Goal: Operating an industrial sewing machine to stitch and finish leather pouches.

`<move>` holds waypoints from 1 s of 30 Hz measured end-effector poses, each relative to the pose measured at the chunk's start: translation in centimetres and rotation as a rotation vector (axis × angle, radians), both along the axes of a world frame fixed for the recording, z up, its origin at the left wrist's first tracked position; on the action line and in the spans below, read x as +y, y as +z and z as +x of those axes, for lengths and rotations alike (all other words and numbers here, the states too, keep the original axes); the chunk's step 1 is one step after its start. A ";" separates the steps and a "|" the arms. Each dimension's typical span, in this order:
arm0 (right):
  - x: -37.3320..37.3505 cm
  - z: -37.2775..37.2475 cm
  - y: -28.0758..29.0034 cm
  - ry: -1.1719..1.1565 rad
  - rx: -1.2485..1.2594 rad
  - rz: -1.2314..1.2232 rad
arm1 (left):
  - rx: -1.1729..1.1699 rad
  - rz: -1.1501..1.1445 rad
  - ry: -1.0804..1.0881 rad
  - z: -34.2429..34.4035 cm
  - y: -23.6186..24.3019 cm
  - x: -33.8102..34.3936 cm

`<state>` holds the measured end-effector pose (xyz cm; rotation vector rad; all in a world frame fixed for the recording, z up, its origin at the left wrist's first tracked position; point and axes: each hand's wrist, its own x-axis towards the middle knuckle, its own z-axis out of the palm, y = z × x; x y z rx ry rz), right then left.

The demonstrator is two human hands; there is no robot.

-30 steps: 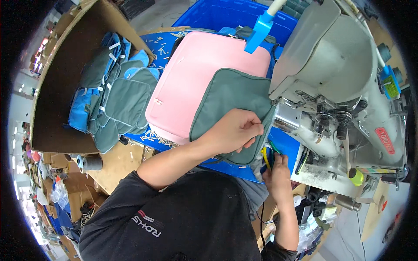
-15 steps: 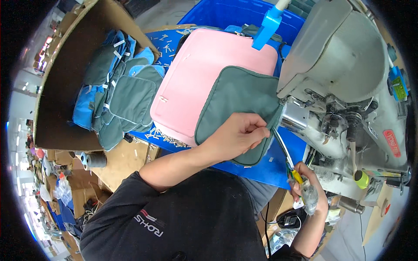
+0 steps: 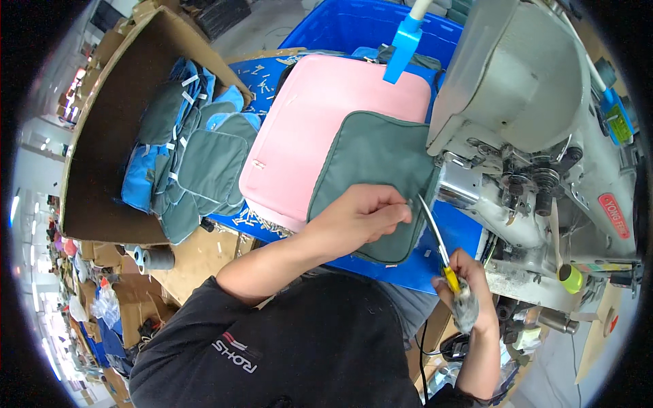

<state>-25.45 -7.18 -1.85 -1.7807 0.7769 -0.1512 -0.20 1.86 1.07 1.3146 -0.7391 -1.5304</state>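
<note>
A dark green fabric panel (image 3: pixel 367 156) with rounded, piped corners lies over the right part of a pink padded piece (image 3: pixel 306 115). Above the panel's lower right part, my left hand (image 3: pixel 367 216) is closed in a pinch; a tiny pale bit shows at its fingertips, too small to name. My right hand (image 3: pixel 479 282) grips scissors (image 3: pixel 439 238) by their yellow handle, which has grey fluffy wrapping. Their slim metal blades look closed and point up and left, the tips beside the panel's right edge, just right of my left fingertips.
A grey sewing machine (image 3: pixel 524 136) stands close on the right, its metal arm beside the panel. At left, an open cardboard box (image 3: pixel 109 136) holds blue and green sewn pieces. A blue bin (image 3: pixel 326 30) sits behind the blue tabletop (image 3: pixel 391 273). Thread spools (image 3: pixel 158 258) stand lower left.
My left hand has drawn slightly left, its fingertips off the panel's right edge. The scissors have shifted a little left and up with my right hand.
</note>
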 end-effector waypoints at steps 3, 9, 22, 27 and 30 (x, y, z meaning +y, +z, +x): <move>2.0 -1.4 0.0 -0.246 -0.192 0.478 | -0.129 -0.125 0.086 0.2 -0.3 0.1; 6.8 -0.5 -3.9 -0.309 -0.598 0.904 | -0.533 -0.215 -0.039 0.2 -0.4 -3.7; 8.0 -0.2 -4.2 -0.270 -0.608 0.982 | 0.060 0.000 0.044 -0.8 -0.4 -3.9; 8.1 0.3 -3.5 -0.294 -0.613 0.977 | 0.074 -0.011 0.036 -0.6 -0.2 -3.8; 8.1 0.3 -3.7 -0.263 -0.612 0.973 | 0.087 -0.029 0.028 -0.6 -0.4 -3.6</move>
